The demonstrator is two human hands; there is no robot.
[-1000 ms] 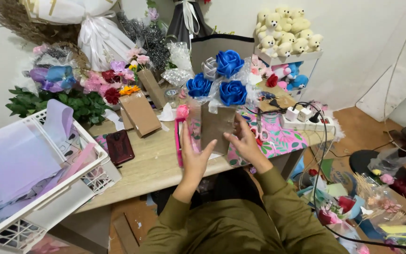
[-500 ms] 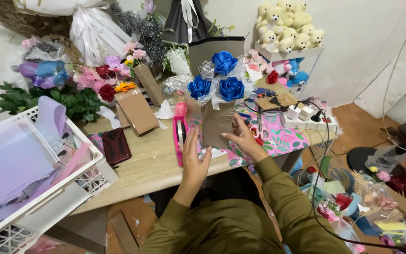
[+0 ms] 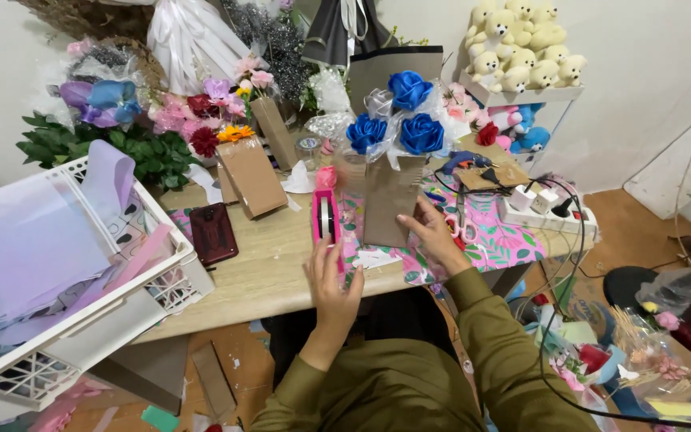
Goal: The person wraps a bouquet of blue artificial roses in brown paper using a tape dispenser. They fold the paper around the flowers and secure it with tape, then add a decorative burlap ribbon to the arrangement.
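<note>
left hand [image 3: 332, 280] wraps around the base of a pink tape dispenser [image 3: 326, 218] standing upright on the wooden table [image 3: 257, 276]. right hand [image 3: 435, 238], fingers spread, steadies the lower right edge of a brown paper bag [image 3: 389, 198] just right of the dispenser. three blue fabric roses [image 3: 397, 116] poke out of the bag top, above both hands. dark red phone [image 3: 213, 233] lies left of the left hand, white crate [image 3: 173, 276] further left.

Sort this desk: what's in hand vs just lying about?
In hand: pink tape dispenser under left hand; brown paper bag with blue fabric roses, steadied by right hand.
Lying about: dark red phone, glue gun, power strip, plush bears, white crate.
</note>
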